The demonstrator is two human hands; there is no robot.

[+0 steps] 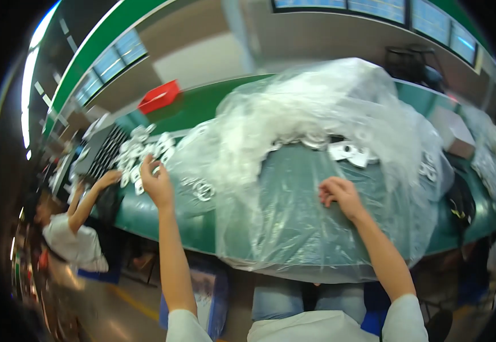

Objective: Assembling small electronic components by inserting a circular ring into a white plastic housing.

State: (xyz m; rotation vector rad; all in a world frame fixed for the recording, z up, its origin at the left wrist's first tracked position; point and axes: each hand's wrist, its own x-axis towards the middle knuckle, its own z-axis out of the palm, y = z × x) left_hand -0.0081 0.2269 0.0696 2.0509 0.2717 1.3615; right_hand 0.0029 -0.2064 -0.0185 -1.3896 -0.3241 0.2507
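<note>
My left hand (157, 185) is raised at the near edge of a pile of white plastic parts (135, 154). Its fingers are apart and loosely bent, and I see nothing held in them. Over the middle of the table hovers my right hand (342, 194), fingers half curled and apart, holding nothing that shows. Under it a large clear plastic bag (293, 239) lies spread on the green table. The bag's mouth is bunched up toward the far side. Inside the bag, beyond my right hand, sit several white parts with dark holes (347, 153).
A red tray (159, 97) stands at the far left. At the left, a co-worker's hand (109, 179) reaches to the same pile, beside a dark slotted rack (108, 151). A white box (453, 132) and more plastic bags (490, 162) are on the right. A blue bin (219, 302) stands below the table edge.
</note>
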